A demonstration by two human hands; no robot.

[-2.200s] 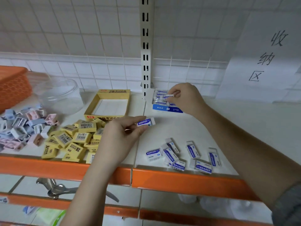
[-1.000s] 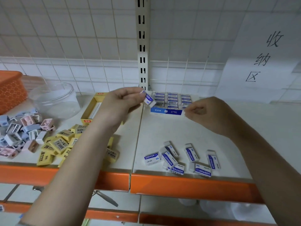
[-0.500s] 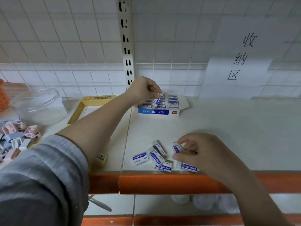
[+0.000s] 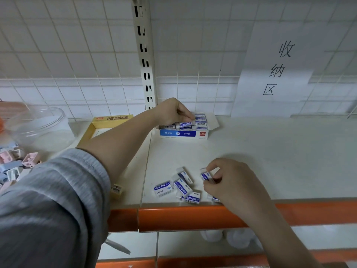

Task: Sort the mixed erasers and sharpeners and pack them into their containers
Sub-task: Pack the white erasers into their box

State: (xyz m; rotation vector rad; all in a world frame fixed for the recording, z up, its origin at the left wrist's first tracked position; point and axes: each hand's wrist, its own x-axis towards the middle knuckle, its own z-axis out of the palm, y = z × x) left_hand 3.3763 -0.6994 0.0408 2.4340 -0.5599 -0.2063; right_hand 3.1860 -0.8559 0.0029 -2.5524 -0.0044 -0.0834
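**Reaching Into the Box, Picking From the Pile**

Reaching across the shelf [image 4: 251, 151], your left hand [image 4: 172, 111] pinched an eraser [image 4: 185, 124] over the blue box [image 4: 183, 133], which stood at the back by the wall, already lined with erasers. Your right hand [image 4: 229, 182] curled round a second eraser [image 4: 205, 176] at the front edge, just beside the loose pile [image 4: 179, 188]. The yellow box [image 4: 108, 122] sat left of your forearm, with the sharpeners [image 4: 17, 165] and the clear tub [image 4: 38, 124] at far left.
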